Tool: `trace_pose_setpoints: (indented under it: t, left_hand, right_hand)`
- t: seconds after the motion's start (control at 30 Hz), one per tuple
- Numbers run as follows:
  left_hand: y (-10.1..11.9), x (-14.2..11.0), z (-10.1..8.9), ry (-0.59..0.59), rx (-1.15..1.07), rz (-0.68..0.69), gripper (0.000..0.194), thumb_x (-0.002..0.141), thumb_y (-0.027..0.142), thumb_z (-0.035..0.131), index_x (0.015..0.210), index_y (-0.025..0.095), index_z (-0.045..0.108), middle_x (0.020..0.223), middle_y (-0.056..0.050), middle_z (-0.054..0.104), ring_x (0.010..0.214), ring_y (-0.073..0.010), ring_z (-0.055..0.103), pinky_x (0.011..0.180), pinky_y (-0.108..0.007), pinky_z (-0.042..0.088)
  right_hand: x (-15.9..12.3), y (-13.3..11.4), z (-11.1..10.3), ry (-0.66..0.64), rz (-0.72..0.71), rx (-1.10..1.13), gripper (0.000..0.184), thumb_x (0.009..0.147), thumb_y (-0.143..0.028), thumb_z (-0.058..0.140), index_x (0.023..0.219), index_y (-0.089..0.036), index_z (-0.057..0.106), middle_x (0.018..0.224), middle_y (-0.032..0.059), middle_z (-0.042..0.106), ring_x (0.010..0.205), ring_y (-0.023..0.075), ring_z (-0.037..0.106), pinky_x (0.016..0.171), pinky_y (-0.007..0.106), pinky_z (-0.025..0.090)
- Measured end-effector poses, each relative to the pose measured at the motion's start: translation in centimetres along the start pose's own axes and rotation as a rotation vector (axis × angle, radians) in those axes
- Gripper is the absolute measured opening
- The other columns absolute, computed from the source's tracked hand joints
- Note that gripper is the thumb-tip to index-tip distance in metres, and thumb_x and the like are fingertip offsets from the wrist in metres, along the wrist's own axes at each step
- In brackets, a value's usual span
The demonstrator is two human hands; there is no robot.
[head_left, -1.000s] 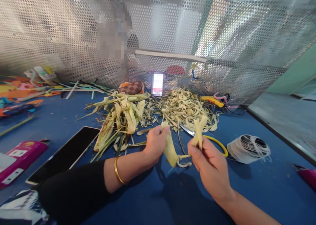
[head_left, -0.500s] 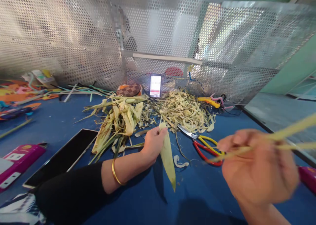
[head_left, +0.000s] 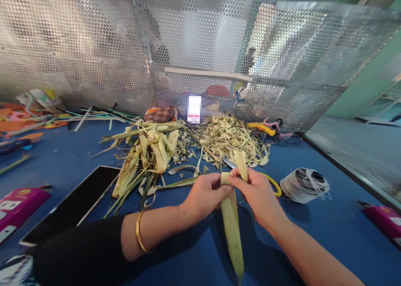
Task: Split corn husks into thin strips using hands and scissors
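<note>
My left hand (head_left: 206, 194) pinches the top of a long, pale green corn husk (head_left: 232, 236), whose pointed end hangs down over the blue table. Close beside it, my right hand (head_left: 258, 194) has its thumb and fingers closed on an upright pale husk strip (head_left: 241, 164). The fingertips of both hands meet at the husk's top; whether the strip and the hanging husk are one piece, I cannot tell. Behind my right hand lie scissors, partly hidden, with a blade and a yellow handle (head_left: 275, 186) showing. A spool of white thread (head_left: 303, 185) stands to the right.
A heap of shredded husk (head_left: 233, 137) and a bunch of whole husks (head_left: 158, 150) lie ahead. A dark-screened phone (head_left: 73, 202) lies left; a lit phone (head_left: 194, 109) stands by the perforated screen (head_left: 200, 31). Purple objects (head_left: 21, 208) flank the table, with coloured strips at far left.
My right hand has moved left and inward to meet the left hand at the husk's top. The left hand has shifted slightly right with the husk. The thread spool has come into view.
</note>
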State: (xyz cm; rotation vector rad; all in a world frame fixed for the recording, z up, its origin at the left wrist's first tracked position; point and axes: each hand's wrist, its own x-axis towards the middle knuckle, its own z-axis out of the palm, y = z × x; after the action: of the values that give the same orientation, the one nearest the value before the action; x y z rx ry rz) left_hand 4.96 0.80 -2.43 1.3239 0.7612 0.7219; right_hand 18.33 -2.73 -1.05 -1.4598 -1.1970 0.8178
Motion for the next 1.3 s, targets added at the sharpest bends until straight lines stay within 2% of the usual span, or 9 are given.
trace_pose_setpoints:
  t: [0.1, 0.2, 0.4, 0.57, 0.77, 0.9, 1.1, 1.3]
  left_hand:
    - [0.2, 0.1, -0.1, 0.081, -0.080, -0.017, 0.023, 0.066, 0.037, 0.065, 0.068, 0.016, 0.056, 0.059, 0.002, 0.054, 0.055, -0.0112, 0.052, 0.049, -0.023, 0.043]
    - [0.3, 0.3, -0.1, 0.089, -0.167, -0.044, 0.023, 0.063, 0.034, 0.068, 0.064, 0.016, 0.053, 0.060, 0.002, 0.054, 0.057, -0.0103, 0.052, 0.052, -0.023, 0.045]
    - [0.3, 0.5, -0.4, 0.102, -0.233, -0.078, 0.024, 0.059, 0.024, 0.071, 0.067, 0.018, 0.048, 0.056, 0.006, 0.049, 0.050, -0.0064, 0.046, 0.048, -0.019, 0.036]
    - [0.5, 0.5, -0.6, 0.077, -0.204, -0.100, 0.021, 0.060, 0.023, 0.069, 0.074, 0.016, 0.056, 0.063, 0.003, 0.053, 0.053, -0.0061, 0.044, 0.050, -0.020, 0.035]
    - [-0.1, 0.6, -0.7, 0.121, -0.230, -0.096, 0.024, 0.061, 0.031, 0.071, 0.070, 0.016, 0.055, 0.065, 0.001, 0.055, 0.061, -0.0105, 0.053, 0.056, -0.023, 0.044]
    - [-0.1, 0.8, -0.8, 0.129, -0.184, -0.078, 0.028, 0.063, 0.039, 0.069, 0.072, 0.014, 0.060, 0.062, 0.000, 0.057, 0.056, -0.0106, 0.053, 0.054, -0.024, 0.045]
    - [0.5, 0.6, -0.6, 0.139, -0.065, -0.016, 0.022, 0.066, 0.036, 0.064, 0.066, 0.014, 0.061, 0.056, 0.002, 0.056, 0.050, -0.0089, 0.051, 0.050, -0.022, 0.044]
    - [0.1, 0.8, -0.5, 0.127, -0.054, -0.033, 0.021, 0.069, 0.036, 0.060, 0.067, 0.015, 0.060, 0.055, 0.002, 0.055, 0.048, -0.0091, 0.050, 0.048, -0.022, 0.042]
  right_hand:
    - [0.4, 0.2, -0.3, 0.006, -0.043, -0.135, 0.021, 0.069, -0.039, 0.061, 0.065, -0.019, 0.054, 0.058, -0.0038, 0.047, 0.059, 0.0134, 0.041, 0.055, 0.026, 0.035]
    - [0.5, 0.2, -0.5, -0.013, -0.054, -0.182, 0.021, 0.069, -0.039, 0.059, 0.065, -0.020, 0.053, 0.058, -0.0034, 0.048, 0.059, 0.0142, 0.042, 0.056, 0.026, 0.035]
    - [0.4, 0.4, -0.4, -0.025, -0.056, -0.149, 0.019, 0.071, -0.039, 0.057, 0.069, -0.020, 0.056, 0.062, -0.0019, 0.051, 0.060, 0.0152, 0.044, 0.056, 0.026, 0.036]
    - [0.4, 1.0, -0.3, -0.054, -0.072, -0.146, 0.017, 0.074, -0.036, 0.057, 0.071, -0.020, 0.056, 0.062, -0.0027, 0.050, 0.060, 0.0140, 0.043, 0.056, 0.026, 0.035]
    - [0.3, 0.8, -0.2, -0.084, -0.073, -0.138, 0.016, 0.077, -0.035, 0.056, 0.073, -0.019, 0.055, 0.063, -0.0032, 0.048, 0.060, 0.0135, 0.042, 0.056, 0.025, 0.035]
    - [0.3, 0.6, -0.2, -0.109, -0.094, -0.098, 0.017, 0.078, -0.036, 0.055, 0.074, -0.019, 0.054, 0.065, -0.0027, 0.049, 0.062, 0.0137, 0.044, 0.056, 0.025, 0.037]
    - [0.3, 1.0, -0.1, -0.087, -0.093, -0.131, 0.020, 0.079, -0.038, 0.055, 0.071, -0.019, 0.054, 0.062, -0.0028, 0.048, 0.060, 0.0135, 0.042, 0.054, 0.024, 0.035]
    - [0.4, 1.2, -0.1, -0.094, -0.120, -0.096, 0.019, 0.077, -0.036, 0.056, 0.067, -0.020, 0.052, 0.061, -0.0037, 0.045, 0.059, 0.0128, 0.040, 0.054, 0.024, 0.033]
